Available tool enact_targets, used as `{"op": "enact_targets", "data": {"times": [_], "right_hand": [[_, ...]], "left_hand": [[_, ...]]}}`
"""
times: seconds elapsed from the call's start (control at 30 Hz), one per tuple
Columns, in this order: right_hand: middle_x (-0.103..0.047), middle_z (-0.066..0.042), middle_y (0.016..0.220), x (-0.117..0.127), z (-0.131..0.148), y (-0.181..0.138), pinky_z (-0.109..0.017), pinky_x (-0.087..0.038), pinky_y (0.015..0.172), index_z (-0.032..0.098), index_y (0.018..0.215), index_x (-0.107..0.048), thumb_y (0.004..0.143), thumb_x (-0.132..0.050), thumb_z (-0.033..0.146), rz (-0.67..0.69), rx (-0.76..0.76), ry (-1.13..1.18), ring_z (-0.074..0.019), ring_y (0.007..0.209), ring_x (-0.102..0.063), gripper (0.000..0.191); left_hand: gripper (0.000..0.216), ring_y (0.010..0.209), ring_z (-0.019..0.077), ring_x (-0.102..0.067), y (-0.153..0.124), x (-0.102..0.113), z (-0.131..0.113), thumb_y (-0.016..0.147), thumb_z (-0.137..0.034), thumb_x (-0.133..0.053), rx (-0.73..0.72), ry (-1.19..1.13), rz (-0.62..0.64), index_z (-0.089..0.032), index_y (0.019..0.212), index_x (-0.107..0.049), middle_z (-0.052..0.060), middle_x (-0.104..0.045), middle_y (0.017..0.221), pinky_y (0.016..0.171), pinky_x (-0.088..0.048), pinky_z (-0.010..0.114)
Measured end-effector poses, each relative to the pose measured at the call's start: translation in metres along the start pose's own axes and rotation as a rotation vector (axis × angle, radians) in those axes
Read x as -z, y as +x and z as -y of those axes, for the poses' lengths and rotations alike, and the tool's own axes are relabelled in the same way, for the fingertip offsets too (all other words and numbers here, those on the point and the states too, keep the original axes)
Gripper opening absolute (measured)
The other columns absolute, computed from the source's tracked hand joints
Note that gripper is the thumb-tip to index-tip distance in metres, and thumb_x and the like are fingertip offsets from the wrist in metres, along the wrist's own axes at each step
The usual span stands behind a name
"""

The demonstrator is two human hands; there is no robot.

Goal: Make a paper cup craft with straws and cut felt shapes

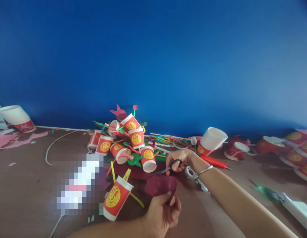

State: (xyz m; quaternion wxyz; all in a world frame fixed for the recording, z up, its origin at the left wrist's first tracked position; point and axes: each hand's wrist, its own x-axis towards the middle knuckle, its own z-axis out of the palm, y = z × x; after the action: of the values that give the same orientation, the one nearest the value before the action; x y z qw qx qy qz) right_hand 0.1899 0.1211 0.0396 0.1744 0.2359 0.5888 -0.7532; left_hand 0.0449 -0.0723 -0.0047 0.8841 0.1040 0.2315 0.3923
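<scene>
Pinched in my left hand is a piece of dark maroon paper, held by its lower right edge. My right hand has its fingers in the dark handle loops of a pair of scissors. The blades point left along the paper's upper edge; whether they touch it I cannot tell. To the left of my left hand, a red and white paper cup leans at a tilt, with yellow strips at its rim. Behind the scissors lies a pile of similar cups with green and pink paper shapes.
Colourful straws or sticks lie along the blue wall. A red box cutter or pen-like tool and a tape roll are near my right wrist. Pliers-like tool at right, stacked cups beyond. A blurred-out lit device with a cable lies left.
</scene>
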Motion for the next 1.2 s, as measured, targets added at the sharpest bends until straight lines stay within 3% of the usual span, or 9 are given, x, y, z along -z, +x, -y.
{"op": "enact_targets", "data": {"times": [0.17, 0.33, 0.53, 0.67, 0.83, 0.93, 1.1, 1.2], "right_hand": [[-0.063, 0.001, 0.052, 0.002, -0.007, 0.002, -0.012, -0.034, 0.033, 0.005, 0.100, -0.068, 0.062, -0.080, 0.041, 0.016, 0.013, 0.023, -0.0048, 0.038, -0.049, 0.054], [-0.066, -0.001, 0.055, 0.000, -0.011, 0.008, -0.014, -0.039, 0.036, 0.006, 0.097, -0.067, 0.058, -0.081, 0.045, 0.034, 0.003, 0.054, -0.0075, 0.039, -0.053, 0.057], [-0.065, 0.001, 0.053, -0.003, -0.014, 0.005, -0.013, -0.037, 0.033, 0.008, 0.091, -0.065, 0.057, -0.081, 0.048, -0.006, 0.005, 0.069, -0.0065, 0.036, -0.051, 0.054], [-0.066, 0.000, 0.053, -0.004, -0.016, 0.004, -0.013, -0.038, 0.032, 0.008, 0.088, -0.065, 0.055, -0.082, 0.048, -0.017, -0.004, 0.069, -0.0078, 0.036, -0.053, 0.055], [-0.066, 0.000, 0.054, -0.005, -0.014, 0.006, -0.015, -0.040, 0.033, 0.009, 0.089, -0.067, 0.053, -0.081, 0.049, -0.030, 0.025, 0.072, -0.0086, 0.036, -0.053, 0.056], [-0.064, 0.002, 0.049, -0.005, -0.013, 0.008, -0.014, -0.037, 0.031, 0.009, 0.088, -0.068, 0.054, -0.080, 0.050, -0.027, 0.056, 0.068, -0.0069, 0.033, -0.049, 0.054], [-0.064, 0.000, 0.049, -0.003, -0.010, 0.012, -0.013, -0.033, 0.029, 0.005, 0.090, -0.070, 0.055, -0.079, 0.047, 0.018, 0.060, 0.044, -0.0062, 0.032, -0.047, 0.055], [-0.065, -0.001, 0.050, -0.002, -0.010, 0.013, -0.013, -0.033, 0.029, 0.004, 0.089, -0.071, 0.054, -0.080, 0.049, 0.029, 0.060, 0.040, -0.0057, 0.032, -0.046, 0.057]], "left_hand": [[0.035, 0.037, 0.0035, -0.034, 0.000, 0.002, 0.001, 0.070, -0.037, -0.063, -0.004, -0.020, 0.005, -0.016, 0.053, -0.042, 0.000, -0.053, 0.060, 0.037, -0.011, 0.021], [0.045, 0.033, 0.0051, -0.030, -0.001, -0.003, -0.001, 0.085, -0.045, -0.048, 0.094, 0.062, 0.026, -0.011, 0.057, -0.057, -0.002, -0.042, 0.043, 0.037, -0.015, 0.022], [0.064, 0.032, 0.0061, -0.039, -0.004, -0.015, -0.006, 0.088, -0.063, -0.031, 0.043, -0.018, -0.141, -0.011, 0.068, -0.062, 0.003, -0.057, 0.056, 0.033, -0.015, 0.022], [0.062, 0.031, 0.0069, -0.040, -0.004, -0.015, -0.006, 0.092, -0.057, -0.026, 0.032, -0.066, -0.202, -0.011, 0.072, -0.062, 0.004, -0.058, 0.053, 0.033, -0.016, 0.021], [0.054, 0.032, 0.0067, -0.041, -0.005, -0.014, -0.006, 0.089, -0.055, -0.039, 0.013, -0.061, -0.118, -0.010, 0.072, -0.063, 0.004, -0.058, 0.055, 0.032, -0.018, 0.021], [0.058, 0.031, 0.0057, -0.040, -0.005, -0.015, -0.008, 0.089, -0.055, -0.038, -0.032, -0.044, -0.087, -0.009, 0.061, -0.061, 0.003, -0.056, 0.055, 0.030, -0.018, 0.021], [0.064, 0.030, 0.0053, -0.040, -0.007, -0.017, -0.008, 0.095, -0.040, -0.022, -0.035, -0.043, -0.193, -0.010, 0.048, -0.054, 0.004, -0.053, 0.051, 0.032, -0.020, 0.020], [0.059, 0.030, 0.0060, -0.040, -0.007, -0.015, -0.007, 0.092, -0.042, -0.029, -0.086, -0.028, -0.239, -0.010, 0.050, -0.055, 0.004, -0.054, 0.049, 0.032, -0.019, 0.020]]}}
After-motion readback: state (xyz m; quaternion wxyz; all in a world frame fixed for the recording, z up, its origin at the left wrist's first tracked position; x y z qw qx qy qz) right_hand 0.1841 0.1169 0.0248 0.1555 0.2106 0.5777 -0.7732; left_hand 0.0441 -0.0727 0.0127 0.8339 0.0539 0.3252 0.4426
